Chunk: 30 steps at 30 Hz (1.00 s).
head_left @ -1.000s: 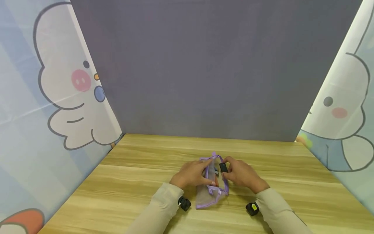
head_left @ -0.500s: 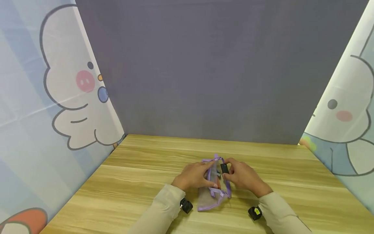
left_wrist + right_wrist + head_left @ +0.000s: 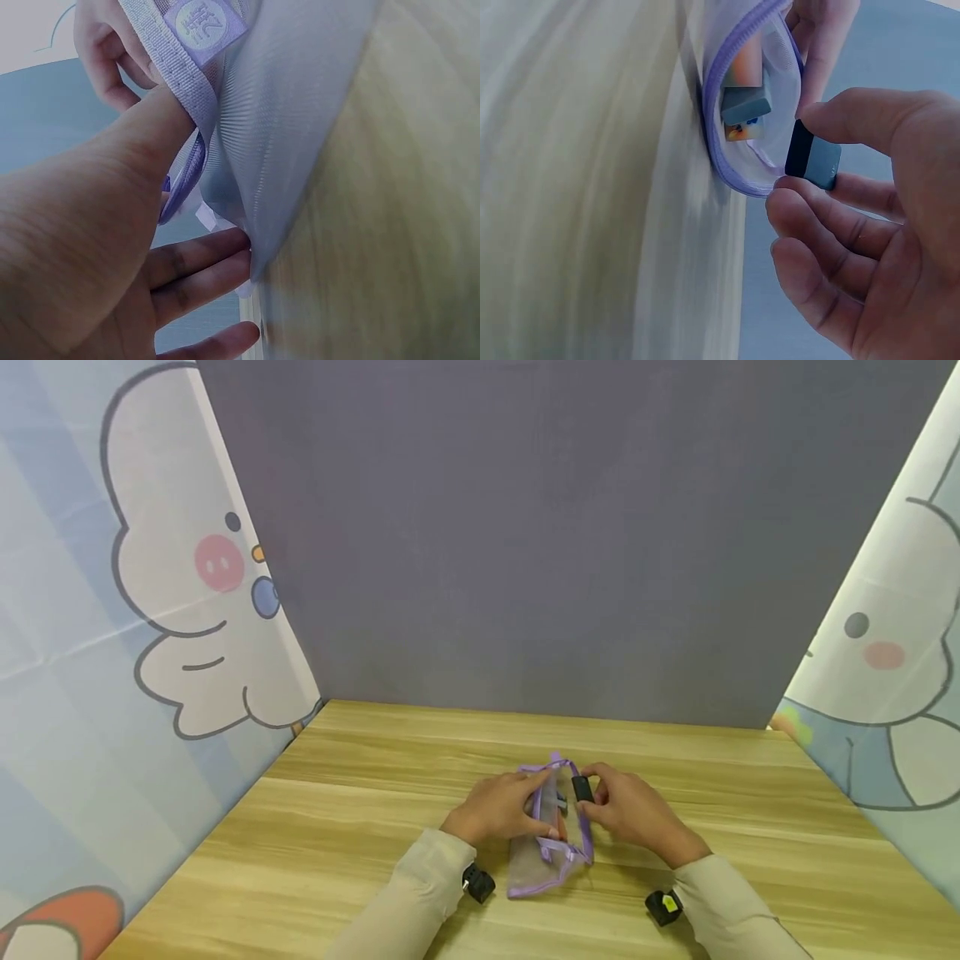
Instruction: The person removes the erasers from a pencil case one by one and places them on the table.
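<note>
A translucent mesh pouch (image 3: 525, 868) with purple edging lies on the table, its zippered mouth spread apart. My left hand (image 3: 495, 810) grips the mouth's left side; in the left wrist view its thumb passes behind a purple-edged strip while the fingers (image 3: 202, 289) touch the mesh outside. At the mouth's right side, my right hand (image 3: 630, 810) pinches a small black and dark grey block (image 3: 814, 154) between thumb and fingertips. Within the pouch, the right wrist view shows a grey block (image 3: 746, 105), an orange piece (image 3: 746, 64) and a small colourful patterned piece (image 3: 742, 130).
The wood-grain table (image 3: 360, 777) runs back to a dark grey panel (image 3: 555, 543). Cartoon-printed cloths hang at the left (image 3: 67, 693) and right (image 3: 900, 710) sides. A small black camera sits at each wrist.
The right hand and the black block have shifted slightly right at the pouch mouth. The left hand keeps its grip on the pouch. The head view has moved a little.
</note>
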Motion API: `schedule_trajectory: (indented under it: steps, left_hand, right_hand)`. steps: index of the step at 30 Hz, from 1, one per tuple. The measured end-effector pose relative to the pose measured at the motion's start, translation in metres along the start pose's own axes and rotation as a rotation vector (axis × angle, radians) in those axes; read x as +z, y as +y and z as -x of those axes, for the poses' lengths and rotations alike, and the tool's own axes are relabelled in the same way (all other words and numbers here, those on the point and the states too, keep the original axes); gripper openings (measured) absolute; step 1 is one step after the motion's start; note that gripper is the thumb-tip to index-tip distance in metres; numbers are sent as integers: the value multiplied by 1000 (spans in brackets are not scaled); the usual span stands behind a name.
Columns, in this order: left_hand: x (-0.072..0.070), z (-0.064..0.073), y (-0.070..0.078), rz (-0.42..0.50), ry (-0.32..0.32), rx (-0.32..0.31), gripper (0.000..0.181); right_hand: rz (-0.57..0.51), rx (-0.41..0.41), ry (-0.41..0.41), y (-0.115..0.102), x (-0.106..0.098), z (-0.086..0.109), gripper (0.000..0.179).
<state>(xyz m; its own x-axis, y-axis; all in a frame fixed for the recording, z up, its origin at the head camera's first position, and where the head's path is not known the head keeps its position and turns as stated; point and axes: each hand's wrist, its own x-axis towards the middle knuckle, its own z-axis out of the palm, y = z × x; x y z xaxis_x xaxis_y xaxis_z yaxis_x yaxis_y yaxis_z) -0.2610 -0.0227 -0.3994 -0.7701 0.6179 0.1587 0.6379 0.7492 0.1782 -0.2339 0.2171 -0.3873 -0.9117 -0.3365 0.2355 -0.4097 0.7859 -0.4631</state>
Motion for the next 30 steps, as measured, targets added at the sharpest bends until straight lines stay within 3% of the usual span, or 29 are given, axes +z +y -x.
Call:
schedule_trajectory:
  steps: [5,23,30]
  left_hand:
    - [0,-2,1,1,-13,1,98]
    - [0,2,-1,15,-9,-25,98]
    - [-1,0,-2,2,-14,-31,98]
  right_hand:
    - [6,21,5,0,-6,1,49]
    - [21,-22,53,6,-11,3,48]
    - [13,6,54,8,-15,4,49]
